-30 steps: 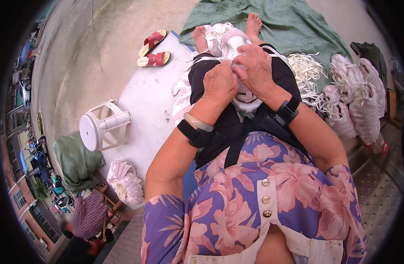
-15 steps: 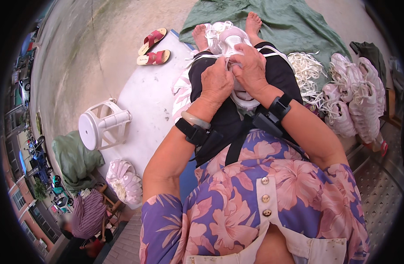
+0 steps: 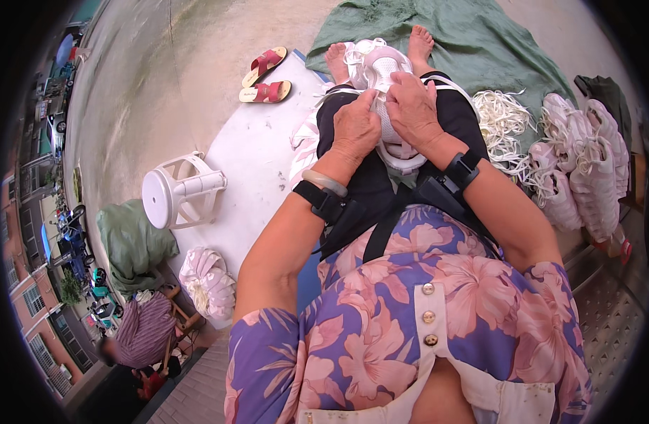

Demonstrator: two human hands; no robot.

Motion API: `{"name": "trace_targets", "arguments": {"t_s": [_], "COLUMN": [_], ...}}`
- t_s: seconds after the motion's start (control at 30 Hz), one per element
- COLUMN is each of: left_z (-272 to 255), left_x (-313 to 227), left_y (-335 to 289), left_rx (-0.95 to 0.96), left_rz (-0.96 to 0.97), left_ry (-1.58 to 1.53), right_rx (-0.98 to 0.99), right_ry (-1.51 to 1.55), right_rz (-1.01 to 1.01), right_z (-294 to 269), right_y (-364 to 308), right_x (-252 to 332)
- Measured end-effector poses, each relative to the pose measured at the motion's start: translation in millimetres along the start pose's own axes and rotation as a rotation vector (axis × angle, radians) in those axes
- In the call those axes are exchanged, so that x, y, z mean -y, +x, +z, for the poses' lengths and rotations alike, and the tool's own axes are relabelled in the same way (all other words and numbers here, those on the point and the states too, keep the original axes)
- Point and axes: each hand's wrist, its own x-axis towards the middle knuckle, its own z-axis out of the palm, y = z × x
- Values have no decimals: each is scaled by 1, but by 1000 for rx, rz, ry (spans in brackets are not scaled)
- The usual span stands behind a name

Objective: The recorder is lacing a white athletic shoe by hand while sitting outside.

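Observation:
A white and pale pink sneaker (image 3: 387,131) lies lengthwise on my lap between my dark-trousered thighs. At its left edge my left hand (image 3: 356,128) is closed, thumb and fingertips pinching near the lacing. My right hand (image 3: 413,112) curls over the shoe's middle from the right, its fingers bent against it. White lace ends trail out sideways past both hands, over my knees. What exactly sits between the fingertips is hidden. More white laces and pale shoe parts (image 3: 367,53) bunch beyond the sneaker, between my bare feet.
A heap of white laces (image 3: 505,116) lies right of my knee on green cloth (image 3: 437,35). Further right are stacked pale sneakers (image 3: 593,169). To the left are a white plastic stool (image 3: 179,191), red sandals (image 3: 268,92) and a pale shoe bundle (image 3: 208,283).
My hands have drawn slightly apart, uncovering more of the sneaker's middle between them. The whole view has shifted a little, so the surroundings sit further right.

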Motion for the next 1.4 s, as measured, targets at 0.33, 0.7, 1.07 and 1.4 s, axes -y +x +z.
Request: {"name": "trace_targets", "arguments": {"t_s": [0.33, 0.7, 1.07, 1.4], "left_z": [0, 7, -13, -12], "left_x": [-7, 0, -3, 3], "left_y": [-7, 6, 26, 33], "left_rx": [-20, -194, 47, 251], "left_rz": [-31, -26, -444, -478], "left_ry": [179, -17, -727, -631], "right_rx": [332, 176, 74, 113], "right_ry": [-609, -381, -136, -264], "right_rz": [621, 346, -257, -354], "right_z": [-215, -189, -92, -96], "right_y": [-159, -160, -36, -33], "right_x": [-205, -170, -39, -27]}}
